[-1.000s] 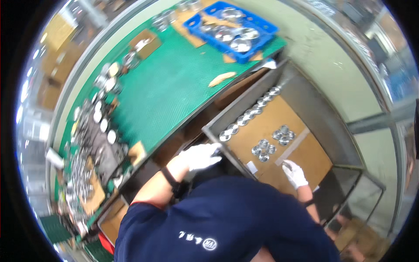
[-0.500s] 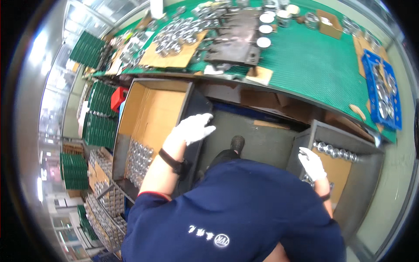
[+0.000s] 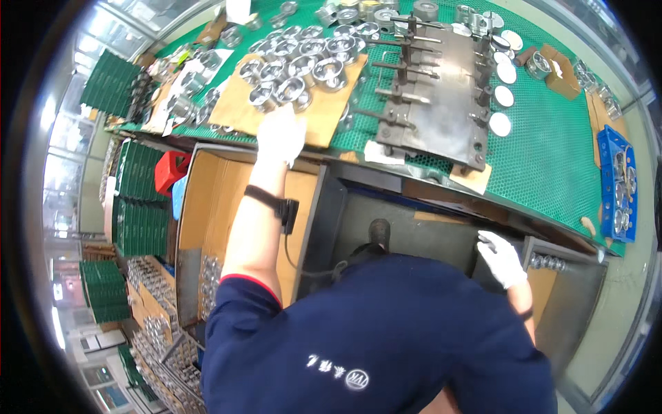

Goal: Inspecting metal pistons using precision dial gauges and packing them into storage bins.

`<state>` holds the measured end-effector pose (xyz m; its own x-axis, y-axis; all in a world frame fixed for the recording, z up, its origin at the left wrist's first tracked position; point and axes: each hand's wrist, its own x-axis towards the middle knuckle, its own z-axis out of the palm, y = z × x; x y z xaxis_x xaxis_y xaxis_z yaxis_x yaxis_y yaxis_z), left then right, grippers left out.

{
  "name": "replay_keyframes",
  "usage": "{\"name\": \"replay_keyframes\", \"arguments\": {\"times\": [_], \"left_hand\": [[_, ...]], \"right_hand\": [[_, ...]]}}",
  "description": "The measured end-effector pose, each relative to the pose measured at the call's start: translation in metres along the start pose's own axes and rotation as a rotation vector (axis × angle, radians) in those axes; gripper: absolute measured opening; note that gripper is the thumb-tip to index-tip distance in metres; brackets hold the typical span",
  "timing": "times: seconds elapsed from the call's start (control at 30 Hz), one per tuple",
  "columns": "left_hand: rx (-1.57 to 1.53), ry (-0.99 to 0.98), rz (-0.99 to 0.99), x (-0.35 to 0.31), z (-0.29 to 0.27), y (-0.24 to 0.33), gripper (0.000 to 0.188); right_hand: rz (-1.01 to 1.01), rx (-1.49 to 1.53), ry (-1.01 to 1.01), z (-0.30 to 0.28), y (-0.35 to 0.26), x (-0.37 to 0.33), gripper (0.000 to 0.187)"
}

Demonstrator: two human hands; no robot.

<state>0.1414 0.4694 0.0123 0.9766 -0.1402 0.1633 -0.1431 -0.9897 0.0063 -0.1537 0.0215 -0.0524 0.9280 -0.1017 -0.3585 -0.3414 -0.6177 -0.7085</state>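
Head view: left hand [image 3: 281,136] beside metal parts [image 3: 289,90], grip unclear; right hand [image 3: 503,262] loosely spread.

The person's left arm [image 3: 254,231] extends forward, the white-gloved left hand [image 3: 281,136] back upward at its end, finger pose unclear. The right arm [image 3: 520,298] sits lower, out rightward, its gloved right hand [image 3: 503,262] angled inward, fingers loosely parted.
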Motion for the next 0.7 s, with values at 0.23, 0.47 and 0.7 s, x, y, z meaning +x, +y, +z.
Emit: {"name": "replay_keyframes", "arguments": {"times": [0.23, 0.47, 0.7], "left_hand": [[0.155, -0.196, 0.017, 0.134, 0.037, -0.015, 0.049], [0.039, -0.305, -0.068, 0.139, 0.043, -0.062, 0.047], [-1.190, -0.218, 0.086, 0.072, -0.054, 0.021, 0.030]], "right_hand": [[0.136, 0.013, 0.073, -0.002, -0.099, 0.036, 0.037], [0.014, 0.114, 0.040, -0.031, -0.144, 0.077, 0.035], [-0.370, 0.259, -0.162, -0.062, -0.206, 0.148, 0.063]]}}
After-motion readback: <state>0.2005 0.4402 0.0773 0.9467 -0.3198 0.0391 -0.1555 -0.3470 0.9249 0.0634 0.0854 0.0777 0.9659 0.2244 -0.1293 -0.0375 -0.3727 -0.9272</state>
